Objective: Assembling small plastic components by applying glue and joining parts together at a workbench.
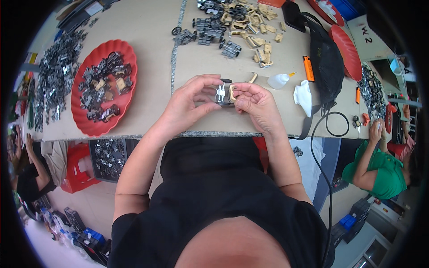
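Close to the table's near edge, my left hand (pixel 190 102) is closed around a small dark toy-vehicle chassis (pixel 220 95) with a black wheel and silvery-white parts. From the other side my right hand (pixel 260 106) pinches a tan plastic piece (pixel 232 92) between thumb and fingers, right up against the chassis. Fingers hide part of both pieces, so I cannot tell whether they are joined. Just beyond my right hand lies a loose tan piece (pixel 253 77). Farther back are a heap of tan pieces (pixel 250 20) and a heap of dark wheeled chassis (pixel 208 29).
At left, a red scalloped plate (pixel 82 127) holds assembled pieces beside piled dark parts (pixel 56 76). To the right are a white squeeze bottle (pixel 278 81), an orange tool (pixel 308 68), tissue (pixel 303 98), a black bag (pixel 326 62) and a cable (pixel 316 156). Co-workers sit both sides.
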A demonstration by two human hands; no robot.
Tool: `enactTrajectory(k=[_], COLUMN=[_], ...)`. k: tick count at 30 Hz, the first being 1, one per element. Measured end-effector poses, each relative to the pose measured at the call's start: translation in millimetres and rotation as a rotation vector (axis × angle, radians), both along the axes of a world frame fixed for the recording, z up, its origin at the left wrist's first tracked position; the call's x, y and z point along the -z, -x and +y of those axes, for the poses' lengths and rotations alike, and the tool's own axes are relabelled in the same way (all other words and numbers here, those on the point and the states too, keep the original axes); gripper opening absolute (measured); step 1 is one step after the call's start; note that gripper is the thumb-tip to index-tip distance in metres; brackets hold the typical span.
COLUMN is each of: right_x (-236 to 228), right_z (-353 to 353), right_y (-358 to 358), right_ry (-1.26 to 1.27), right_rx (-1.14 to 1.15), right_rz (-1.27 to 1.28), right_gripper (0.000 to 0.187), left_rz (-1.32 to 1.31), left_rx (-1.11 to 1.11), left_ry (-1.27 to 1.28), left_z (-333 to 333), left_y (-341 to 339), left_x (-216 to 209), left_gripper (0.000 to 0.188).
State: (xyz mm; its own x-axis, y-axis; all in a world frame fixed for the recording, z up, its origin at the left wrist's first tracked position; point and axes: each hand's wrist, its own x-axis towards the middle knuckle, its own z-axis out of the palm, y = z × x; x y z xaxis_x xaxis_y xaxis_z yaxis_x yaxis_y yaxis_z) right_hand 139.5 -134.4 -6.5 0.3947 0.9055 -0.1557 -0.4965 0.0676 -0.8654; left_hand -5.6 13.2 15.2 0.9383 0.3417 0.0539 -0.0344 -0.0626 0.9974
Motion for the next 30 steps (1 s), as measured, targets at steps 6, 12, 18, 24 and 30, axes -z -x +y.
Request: enactTrajectory(k=[6, 12, 18, 24, 30], right_x=[1, 1, 0, -7, -7], right_z=[8, 14, 15, 19, 20], right_y=[7, 10, 10, 14, 11], right_ry=[0.026, 0.054, 0.039, 0.065, 0.061], right_rx=[-0.046, -0.030, -0.081, -0.073, -0.071], right_rz=[-0.021, -0.022, 0.019, -0.008, 0.002], right_gripper=[0.038, 0.042, 0.042, 0.040, 0.036], left_rz=[-0.006, -0.043, -0.029, -0.039, -0.016], left_rx=[-0.003, -0.066, -0.048, -0.080, -0.136], left_ry=[-0.123, 0.051, 0.251, 0.237, 0.162], left_z=[1, -1, 2, 4, -1], left_y=[12, 14, 16, 18, 18], left_x=[-3, 7, 12, 18, 18], left_gripper=[0.046, 0.045, 0.039, 0.030, 0.029])
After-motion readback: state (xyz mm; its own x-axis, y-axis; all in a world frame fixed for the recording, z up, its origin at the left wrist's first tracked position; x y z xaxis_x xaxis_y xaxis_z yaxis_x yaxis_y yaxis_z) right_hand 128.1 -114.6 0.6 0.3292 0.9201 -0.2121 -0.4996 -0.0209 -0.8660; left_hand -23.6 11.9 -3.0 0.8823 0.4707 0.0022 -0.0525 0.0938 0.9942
